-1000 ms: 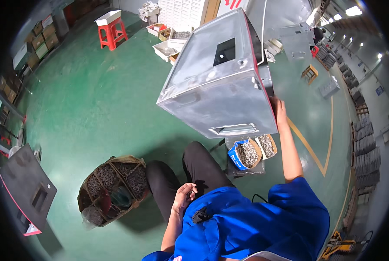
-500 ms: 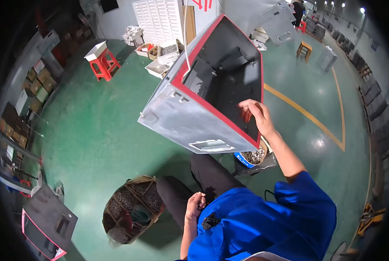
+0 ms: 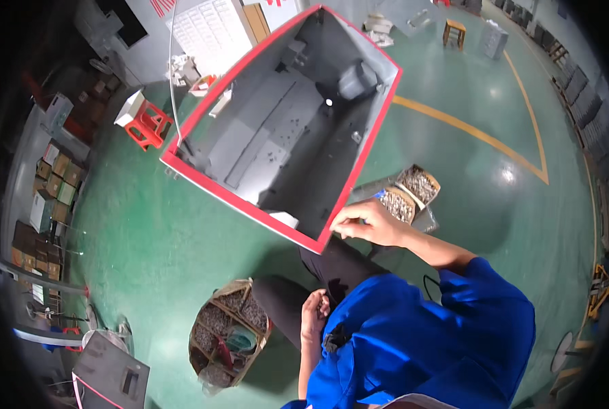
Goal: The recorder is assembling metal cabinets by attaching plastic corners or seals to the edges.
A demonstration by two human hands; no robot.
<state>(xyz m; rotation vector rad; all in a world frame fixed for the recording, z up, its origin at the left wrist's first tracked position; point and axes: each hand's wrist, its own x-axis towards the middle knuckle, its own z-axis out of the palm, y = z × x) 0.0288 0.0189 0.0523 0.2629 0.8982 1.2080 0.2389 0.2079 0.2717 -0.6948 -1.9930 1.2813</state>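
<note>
A large grey metal cabinet (image 3: 250, 146) with a red-edged opening is tilted in front of me, its dark hollow inside facing up toward me. Small dark bits lie scattered over its inner wall. My right hand (image 3: 372, 223) is at the near right corner of the red rim (image 3: 298, 240), its curled fingers closed on the edge. Near my lap, my left hand (image 3: 315, 312) is curled closed by my knee; whatever it may hold is hidden. Under my right forearm, two open containers of small metal parts (image 3: 419, 184) sit side by side.
A divided tray (image 3: 226, 330) of small fasteners lies on the green floor by my left knee. Another grey metal box (image 3: 114, 371) stands at the lower left. Red stool (image 3: 148, 126), wooden stool (image 3: 454, 33) and stacked cartons (image 3: 59, 180) stand farther off.
The cabinet has turned so its opening faces me more fully. My right hand has gone from inside the opening to the rim's near corner. My left hand stays curled at my lap.
</note>
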